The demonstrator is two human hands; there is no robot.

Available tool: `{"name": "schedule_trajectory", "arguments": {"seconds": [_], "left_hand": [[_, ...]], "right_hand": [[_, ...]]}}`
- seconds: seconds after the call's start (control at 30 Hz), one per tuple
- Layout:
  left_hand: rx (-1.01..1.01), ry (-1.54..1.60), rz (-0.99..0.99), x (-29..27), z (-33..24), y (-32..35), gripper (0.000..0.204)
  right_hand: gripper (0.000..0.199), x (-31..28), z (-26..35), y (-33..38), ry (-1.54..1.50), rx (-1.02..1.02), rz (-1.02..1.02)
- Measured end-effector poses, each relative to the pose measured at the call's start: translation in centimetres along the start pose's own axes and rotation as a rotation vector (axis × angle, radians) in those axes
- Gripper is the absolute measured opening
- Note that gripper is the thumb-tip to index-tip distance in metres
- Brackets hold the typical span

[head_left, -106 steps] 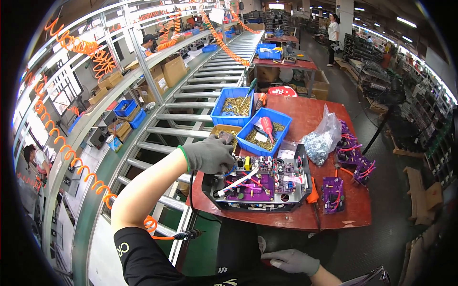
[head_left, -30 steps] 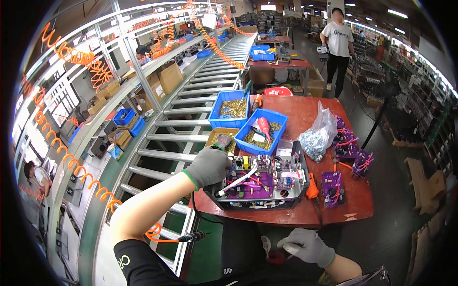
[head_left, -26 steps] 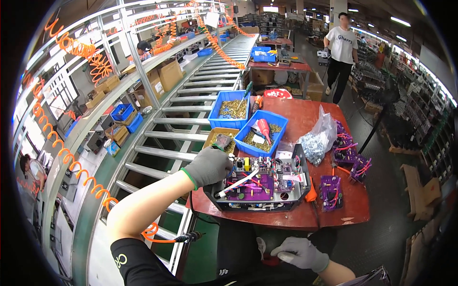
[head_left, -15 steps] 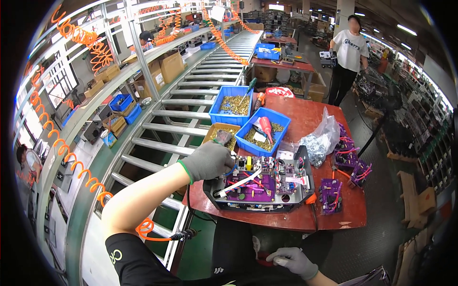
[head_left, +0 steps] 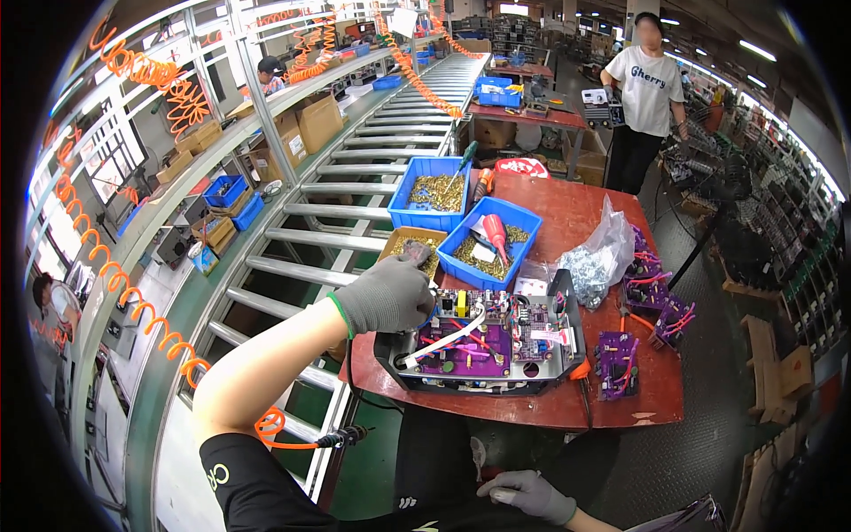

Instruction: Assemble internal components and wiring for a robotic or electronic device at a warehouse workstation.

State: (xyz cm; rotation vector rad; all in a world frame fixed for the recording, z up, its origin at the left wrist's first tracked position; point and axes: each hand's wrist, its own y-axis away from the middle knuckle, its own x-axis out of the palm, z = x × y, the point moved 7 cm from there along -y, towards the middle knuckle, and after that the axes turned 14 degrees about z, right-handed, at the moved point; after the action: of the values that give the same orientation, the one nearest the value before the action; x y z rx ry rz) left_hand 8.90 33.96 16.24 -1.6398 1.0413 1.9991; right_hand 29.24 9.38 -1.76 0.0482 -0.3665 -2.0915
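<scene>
Presently, my left hand [head_left: 386, 299] is staying curled at the rear left corner of the open electronics chassis [head_left: 557, 365], which is sitting on the red table [head_left: 532, 409]; what this grip is grasping, I cannot tell. Compared with one second ago, my right hand [head_left: 532, 496] is lying lower, near my lap, loosely bent; its grip is also unclear. So, in my judgement, the left is carrying the work alone.

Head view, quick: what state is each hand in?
Left hand: curled by the device; grip unclear.
Right hand: partly curled; whether holding anything cannot be told.
</scene>
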Motion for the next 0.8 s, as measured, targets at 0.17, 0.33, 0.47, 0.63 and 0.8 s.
{"name": "schedule_trajectory", "arguments": {"seconds": [0.17, 0.33, 0.47, 0.63, 0.8], "left_hand": [[-0.035, -0.073, 0.079, -0.5, -0.6, -0.7, 0.018], [-0.064, -0.156, 0.178, 0.1, -0.7, -1.5, 0.018], [-0.014, -0.118, 0.094, -0.2, -0.8, -1.1, 0.018], [0.002, -0.049, 0.082, -0.3, -0.6, -0.8, 0.020], [-0.005, -0.096, 0.103, -0.3, -0.8, -1.0, 0.020]], "right_hand": [[0.030, -0.1, -0.4, -0.3, -0.025, -0.026, 0.010], [0.030, 0.1, -1.1, -0.3, -0.062, -0.012, -0.012], [0.031, 0.0, -1.5, -0.5, -0.080, 0.005, -0.006], [0.032, 0.0, -1.6, -0.9, -0.096, -0.015, 0.010], [0.032, -0.1, -1.7, -1.1, -0.075, -0.021, 0.023]]}}
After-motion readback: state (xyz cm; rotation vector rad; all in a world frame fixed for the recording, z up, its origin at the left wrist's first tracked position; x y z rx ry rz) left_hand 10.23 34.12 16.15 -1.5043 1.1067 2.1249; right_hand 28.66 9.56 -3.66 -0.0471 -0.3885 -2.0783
